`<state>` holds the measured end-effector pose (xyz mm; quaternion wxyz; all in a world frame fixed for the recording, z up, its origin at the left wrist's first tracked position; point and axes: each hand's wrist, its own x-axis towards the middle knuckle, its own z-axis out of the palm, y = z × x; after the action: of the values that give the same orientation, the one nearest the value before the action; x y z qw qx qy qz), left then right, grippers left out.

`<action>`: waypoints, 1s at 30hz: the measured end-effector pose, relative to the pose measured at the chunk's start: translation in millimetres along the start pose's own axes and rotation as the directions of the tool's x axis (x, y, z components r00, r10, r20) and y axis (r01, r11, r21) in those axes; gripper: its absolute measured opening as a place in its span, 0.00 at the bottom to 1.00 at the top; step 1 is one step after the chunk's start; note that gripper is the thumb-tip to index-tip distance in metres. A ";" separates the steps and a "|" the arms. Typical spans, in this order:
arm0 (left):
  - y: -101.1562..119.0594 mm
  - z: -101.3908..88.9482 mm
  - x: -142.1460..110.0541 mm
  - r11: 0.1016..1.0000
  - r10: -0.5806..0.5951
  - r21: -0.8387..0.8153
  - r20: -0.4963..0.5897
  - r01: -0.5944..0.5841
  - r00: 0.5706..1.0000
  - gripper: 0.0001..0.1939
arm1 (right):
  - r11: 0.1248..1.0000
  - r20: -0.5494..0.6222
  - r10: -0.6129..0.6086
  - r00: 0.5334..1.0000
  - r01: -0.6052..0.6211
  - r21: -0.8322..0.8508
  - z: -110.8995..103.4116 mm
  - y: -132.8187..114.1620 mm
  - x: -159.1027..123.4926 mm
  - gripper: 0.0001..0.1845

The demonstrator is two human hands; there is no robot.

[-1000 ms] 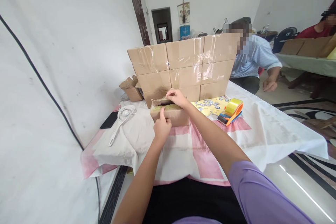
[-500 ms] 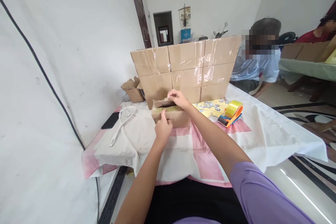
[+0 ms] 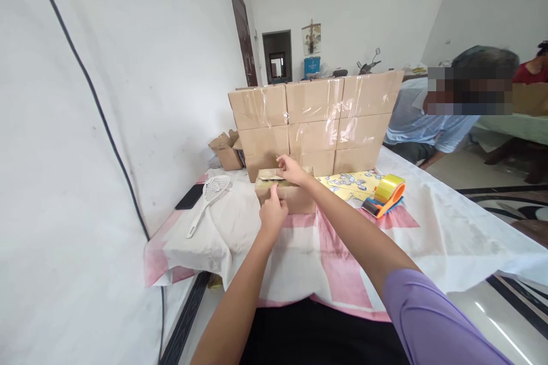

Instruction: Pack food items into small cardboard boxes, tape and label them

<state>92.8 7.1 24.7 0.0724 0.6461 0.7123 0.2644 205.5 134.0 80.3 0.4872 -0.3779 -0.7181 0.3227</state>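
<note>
A small brown cardboard box (image 3: pixel 295 198) stands near the middle of the table, its top flap (image 3: pixel 268 174) lying over part of the opening. My left hand (image 3: pixel 274 214) grips the near side, one finger reaching over the upper edge and the others curled. At the far edge of the top is my right hand (image 3: pixel 293 171), its fingers pinched together at the flap; the exact contact is partly hidden. To the right lies an orange tape dispenser (image 3: pixel 390 199) with a yellow roll. A white slotted spoon (image 3: pixel 209 197) rests to the left.
Behind the box rises a stack of taped cartons (image 3: pixel 314 120). A black phone (image 3: pixel 189 197), an open carton (image 3: pixel 226 151) and yellow patterned sheets (image 3: pixel 349 183) also lie on the cloth-covered table (image 3: pixel 445 245). A person (image 3: pixel 422 108) bends beside the table at right.
The flap has come down over more of the box opening. My right hand's fingers have shifted slightly at the far edge. The camera view has turned a little left, and the person at right leans lower.
</note>
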 end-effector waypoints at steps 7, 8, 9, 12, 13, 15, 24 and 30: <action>1.0 3.2 6.2 1.000 -0.013 -0.002 0.031 0.014 0.999 0.31 | 0.957 0.065 -0.269 0.961 0.274 -0.091 14.4 -36.4 -3.1 0.29; -0.4 7.0 6.1 1.000 -0.021 -0.001 0.041 0.022 0.999 0.31 | 0.946 0.044 -0.317 0.948 0.319 -0.053 15.1 -40.9 -7.2 0.29; -2.3 11.7 5.4 1.000 -0.028 -0.001 0.052 0.028 0.998 0.31 | 0.939 0.012 -0.344 0.939 0.344 -0.008 15.3 -43.8 -11.7 0.28; -9.6 28.5 -0.6 0.999 -0.039 -0.004 0.088 0.040 0.995 0.31 | 0.943 -0.055 -0.308 0.950 0.312 0.113 13.8 -43.4 -25.6 0.24; -12.1 33.6 -3.6 0.999 -0.040 -0.008 0.090 0.041 0.995 0.30 | 0.949 -0.045 -0.281 0.959 0.284 0.137 12.7 -41.3 -29.7 0.24; -15.9 40.5 -9.9 0.999 -0.028 -0.025 0.065 0.030 0.997 0.27 | 0.958 -0.019 -0.241 0.970 0.241 0.159 10.5 -36.8 -36.4 0.23; -27.3 -12.2 6.6 0.987 0.139 -0.036 -0.318 -0.158 0.938 0.22 | 0.973 0.041 -0.222 0.974 0.219 0.066 7.8 -29.2 -31.4 0.21; -41.7 -58.2 49.9 0.883 0.469 0.121 -0.185 -0.454 0.863 0.09 | 0.976 0.124 -0.180 0.976 0.193 -0.102 -5.2 -28.2 -24.9 0.16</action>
<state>22.4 37.5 66.4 -0.0920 0.7685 0.5497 0.3142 210.0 98.9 94.1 0.4513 -0.3169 -0.7942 0.2554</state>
